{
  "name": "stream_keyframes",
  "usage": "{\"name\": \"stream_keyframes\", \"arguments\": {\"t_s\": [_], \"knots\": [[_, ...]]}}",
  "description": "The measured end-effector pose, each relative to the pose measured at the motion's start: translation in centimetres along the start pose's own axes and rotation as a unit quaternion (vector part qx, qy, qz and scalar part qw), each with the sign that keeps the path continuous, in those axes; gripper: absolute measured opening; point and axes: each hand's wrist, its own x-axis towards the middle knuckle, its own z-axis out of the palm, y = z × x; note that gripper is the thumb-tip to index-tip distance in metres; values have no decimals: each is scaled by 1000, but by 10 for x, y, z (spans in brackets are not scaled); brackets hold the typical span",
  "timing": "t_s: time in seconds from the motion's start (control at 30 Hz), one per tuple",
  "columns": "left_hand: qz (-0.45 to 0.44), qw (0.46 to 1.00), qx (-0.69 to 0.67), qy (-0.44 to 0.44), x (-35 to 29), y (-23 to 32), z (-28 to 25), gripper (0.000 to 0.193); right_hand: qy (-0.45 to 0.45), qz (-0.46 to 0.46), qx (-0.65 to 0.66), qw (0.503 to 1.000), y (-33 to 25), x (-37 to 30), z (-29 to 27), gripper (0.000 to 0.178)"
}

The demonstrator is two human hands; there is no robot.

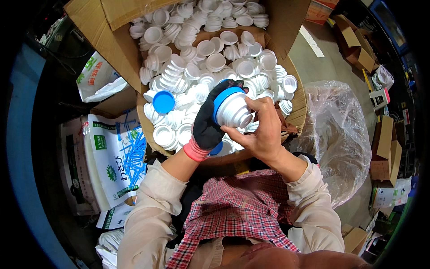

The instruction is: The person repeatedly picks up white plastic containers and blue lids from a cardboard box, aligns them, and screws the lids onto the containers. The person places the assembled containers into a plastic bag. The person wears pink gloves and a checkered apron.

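Observation:
My left hand [206, 123], in a black glove with a pink cuff, is wrapped round a white stepped plastic cup [234, 113] with a blue rim [227, 95]. The cup lies tilted, its narrow end toward my right hand [265, 130]. That bare hand pinches the narrow end between thumb and fingers. Both hands are above a cardboard box [296, 105] full of loose and nested white stepped cups [172, 74]. A round blue piece [164, 102] rests on the cups left of my glove. Another blue piece [216, 149] shows partly beneath my left wrist.
To the left, thin blue strips [134, 152] lie on a white printed bag [105, 157]. A clear plastic bag [336, 134] stands at the right of the box. Farther right are several open cardboard boxes [385, 152]. A raised carton flap [103, 38] borders the cups at upper left.

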Motion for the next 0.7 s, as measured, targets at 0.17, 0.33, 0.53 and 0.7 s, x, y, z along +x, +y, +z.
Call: {"name": "stream_keyframes", "arguments": {"t_s": [0.17, 0.33, 0.53, 0.7], "knots": [[-12, 1000, 18, -1, -1, 2, 1, 70, 8, -2, 1, 1000, 0, 0, 0, 66], [-94, 991, -76, 49, 1, 3, 3, 67, -65, 11, 13, 998, 4, 3, -5, 65], [-184, 981, -58, -30, 4, -13, -3, 70, -19, 320, 384, 866, 24, 9, -6, 38], [-164, 984, -66, -26, -1, -29, 18, 74, 84, 385, 286, 874, 32, 4, 13, 61]]}}
